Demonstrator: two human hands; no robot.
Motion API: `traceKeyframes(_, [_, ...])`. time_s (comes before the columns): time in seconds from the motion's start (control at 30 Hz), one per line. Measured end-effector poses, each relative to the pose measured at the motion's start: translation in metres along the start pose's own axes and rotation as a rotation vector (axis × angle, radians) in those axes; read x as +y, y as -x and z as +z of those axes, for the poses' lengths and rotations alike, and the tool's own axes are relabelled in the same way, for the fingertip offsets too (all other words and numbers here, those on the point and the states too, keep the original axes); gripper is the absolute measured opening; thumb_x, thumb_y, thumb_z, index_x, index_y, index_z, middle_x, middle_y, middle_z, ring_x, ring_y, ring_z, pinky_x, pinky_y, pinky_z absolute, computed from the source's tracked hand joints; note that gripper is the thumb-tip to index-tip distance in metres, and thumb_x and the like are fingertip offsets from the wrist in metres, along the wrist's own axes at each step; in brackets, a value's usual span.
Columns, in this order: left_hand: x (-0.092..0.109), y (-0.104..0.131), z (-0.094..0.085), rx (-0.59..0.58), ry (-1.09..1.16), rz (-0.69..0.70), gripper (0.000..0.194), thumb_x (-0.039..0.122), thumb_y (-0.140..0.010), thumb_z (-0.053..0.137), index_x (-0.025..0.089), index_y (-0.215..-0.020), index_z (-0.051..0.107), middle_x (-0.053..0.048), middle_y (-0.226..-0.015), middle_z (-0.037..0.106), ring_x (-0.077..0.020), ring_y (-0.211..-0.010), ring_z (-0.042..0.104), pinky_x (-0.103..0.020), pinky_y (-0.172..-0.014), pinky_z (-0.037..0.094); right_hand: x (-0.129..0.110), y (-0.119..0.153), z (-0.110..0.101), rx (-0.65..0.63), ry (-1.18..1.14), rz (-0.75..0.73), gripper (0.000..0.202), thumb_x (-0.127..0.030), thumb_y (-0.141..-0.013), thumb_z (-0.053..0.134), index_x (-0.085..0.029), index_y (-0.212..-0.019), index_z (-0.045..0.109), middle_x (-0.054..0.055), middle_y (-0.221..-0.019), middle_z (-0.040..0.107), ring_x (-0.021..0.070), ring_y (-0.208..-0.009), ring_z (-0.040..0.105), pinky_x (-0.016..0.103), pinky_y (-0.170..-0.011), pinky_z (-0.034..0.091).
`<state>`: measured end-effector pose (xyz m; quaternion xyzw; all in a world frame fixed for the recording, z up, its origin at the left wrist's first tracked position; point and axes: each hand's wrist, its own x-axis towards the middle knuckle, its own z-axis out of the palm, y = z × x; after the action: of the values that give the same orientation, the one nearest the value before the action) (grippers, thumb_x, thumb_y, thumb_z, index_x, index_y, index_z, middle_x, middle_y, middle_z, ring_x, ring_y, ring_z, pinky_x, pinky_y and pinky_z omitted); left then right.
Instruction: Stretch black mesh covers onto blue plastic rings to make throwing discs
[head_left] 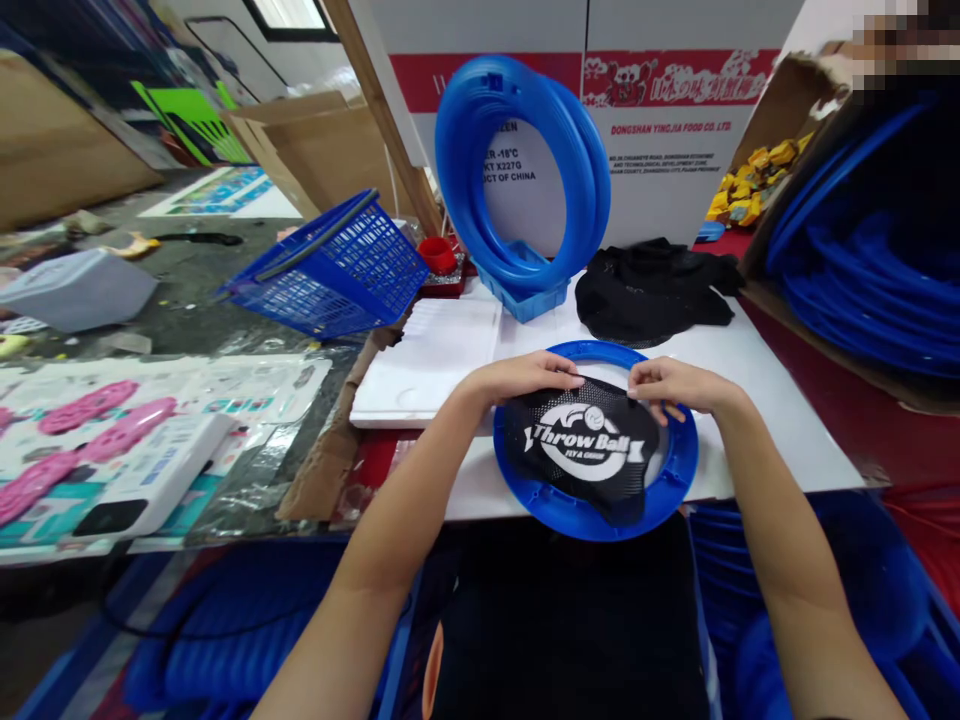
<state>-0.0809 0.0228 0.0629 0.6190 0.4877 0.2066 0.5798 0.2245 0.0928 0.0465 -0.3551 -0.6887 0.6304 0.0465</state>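
A black mesh cloth [551,475] printed "Throw Ball" in white lies inside a blue plastic ring [679,470] at the table's front edge. With fingers closed on its upper left edge, my left hand [536,375] holds the mesh cloth near the ring's rim. At the upper right, my right hand [675,385] pinches the cloth's edge between thumb and fingers, its other fingers over the ring. The cloth is loose and rumpled, its lower part lying over the ring's near side. How its edge sits against the far rim is partly hidden by my hands.
Behind stand several stacked blue rings [457,170] in a small blue basket [525,300]. Black cloths [645,295] lie at the back right. A white foam board [442,360] and a tilted blue basket [330,270] are left. A box of blue rings [862,250] stands right.
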Motion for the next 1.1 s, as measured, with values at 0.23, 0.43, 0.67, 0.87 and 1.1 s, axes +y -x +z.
traceKeyframes(0.23, [-0.01,-0.008,0.006,0.344,-0.738,0.29,0.027,0.037,-0.104,0.056,0.02,-0.098,0.075,-0.008,-0.094,0.078,-0.025,-0.087,0.069,-0.035,-0.081,0.049,0.007,-0.009,0.001,0.414,0.231,-0.21,0.022,-0.041,-0.093,0.075,-0.023,-0.102,0.067,0.004,-0.089,0.075,0.0139,-0.051,0.062,0.026,-0.04,0.045])
traceKeyframes(0.43, [-0.015,-0.012,0.01,0.437,-1.104,0.23,0.026,0.028,-0.107,0.05,0.017,-0.115,0.072,-0.014,-0.109,0.076,-0.0301,-0.094,0.071,-0.04,-0.083,0.052,0.026,-0.019,-0.017,0.627,0.724,-0.324,0.044,-0.042,-0.09,0.079,-0.025,-0.13,0.069,0.011,-0.122,0.076,0.029,-0.1,0.072,0.045,-0.09,0.06])
traceKeyframes(0.67, [-0.006,-0.005,0.021,0.294,-1.006,0.538,0.028,0.023,-0.101,0.062,0.019,-0.128,0.071,-0.016,-0.14,0.065,-0.0316,-0.131,0.061,-0.046,-0.113,0.049,0.024,-0.018,-0.01,0.634,0.79,-0.216,0.045,-0.044,-0.096,0.071,-0.028,-0.137,0.066,0.01,-0.124,0.078,0.033,-0.111,0.074,0.047,-0.096,0.059])
traceKeyframes(0.87, [-0.015,-0.003,0.046,-0.204,-0.952,0.193,0.112,0.069,-0.078,0.085,0.03,-0.171,0.037,-0.013,-0.185,0.015,-0.0448,-0.17,0.012,-0.06,-0.135,0.021,0.023,-0.018,-0.009,0.662,0.834,-0.187,0.044,-0.045,-0.096,0.07,-0.028,-0.137,0.066,0.009,-0.124,0.078,0.0326,-0.108,0.074,0.046,-0.091,0.059])
traceKeyframes(1.1, [-0.021,-0.008,0.055,-0.178,-0.993,0.134,0.125,0.083,-0.078,0.075,0.028,-0.177,0.021,-0.01,-0.185,-0.007,-0.0433,-0.17,-0.011,-0.063,-0.137,0.0,0.026,-0.018,-0.011,0.66,0.886,-0.208,0.051,-0.052,-0.1,0.066,-0.03,-0.146,0.063,0.009,-0.13,0.077,0.0347,-0.113,0.073,0.051,-0.096,0.059])
